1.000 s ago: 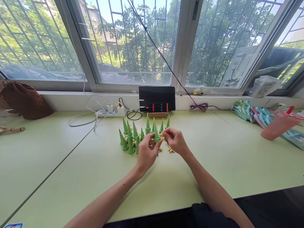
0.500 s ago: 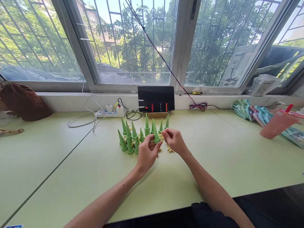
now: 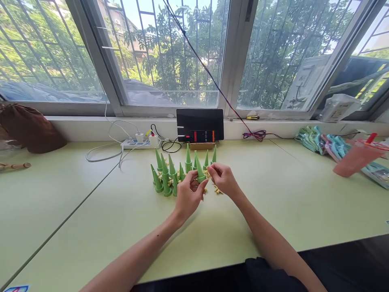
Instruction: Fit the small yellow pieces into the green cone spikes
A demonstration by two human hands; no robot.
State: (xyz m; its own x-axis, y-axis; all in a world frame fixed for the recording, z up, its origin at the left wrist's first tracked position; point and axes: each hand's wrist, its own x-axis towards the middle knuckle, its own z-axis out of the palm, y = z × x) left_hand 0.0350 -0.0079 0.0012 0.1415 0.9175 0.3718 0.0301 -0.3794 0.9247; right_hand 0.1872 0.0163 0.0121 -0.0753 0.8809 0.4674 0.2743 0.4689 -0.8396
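Observation:
Between the thumb and fingers of my left hand (image 3: 190, 192) is a green cone (image 3: 199, 168), held nearly upright with its tip leaning slightly left. My right hand (image 3: 223, 178) is just right of that cone, thumb and index finger pinched together; what they hold, if anything, is too small to make out. Several more green cones (image 3: 166, 184) stand on the table behind and left of my hands. Small pale-yellow pieces (image 3: 217, 190) lie among the cones and beneath my right hand.
A phone showing a timer (image 3: 203, 136) leans on a black tablet (image 3: 199, 115) by the window. To its left lies a power strip (image 3: 129, 143) with cables. A pink cup (image 3: 354, 158) and packaged items (image 3: 311, 138) are at the right, a brown bag (image 3: 28, 127) far left.
Both hands stay almost in place, the left still holding the cone and the right still pinched beside it. The camera view has shifted slightly.

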